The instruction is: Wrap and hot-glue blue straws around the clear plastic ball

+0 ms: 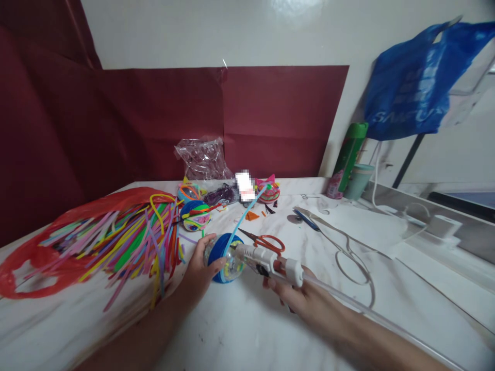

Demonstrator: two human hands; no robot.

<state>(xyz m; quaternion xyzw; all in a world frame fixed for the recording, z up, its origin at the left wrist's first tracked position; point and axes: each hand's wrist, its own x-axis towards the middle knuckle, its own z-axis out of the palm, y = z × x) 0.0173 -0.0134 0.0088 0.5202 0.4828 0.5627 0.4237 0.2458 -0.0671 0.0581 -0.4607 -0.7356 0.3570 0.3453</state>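
My left hand (205, 264) is closed around a clear rounded ball (234, 266) wrapped with a band of blue pipe cleaner. A light blue pipe cleaner (244, 215) sticks up from it, its far end near a pink decorated ball (268, 191). In my right hand (291, 288) is a white glue gun (266, 260), its nozzle at the ball's right side. A long clear glue stick (371, 312) runs out of the gun's back along my forearm. Just behind the gun lie orange-handled scissors (270, 243).
At left, a red plastic bag (73, 206) holds many coloured pipe cleaners (127, 239). A multicoloured ball (195, 215) stands beyond my left hand. On the right are a blue-handled tool (307, 220), a looped cord (353, 252), a green can (352, 149) and a cup (359, 181).
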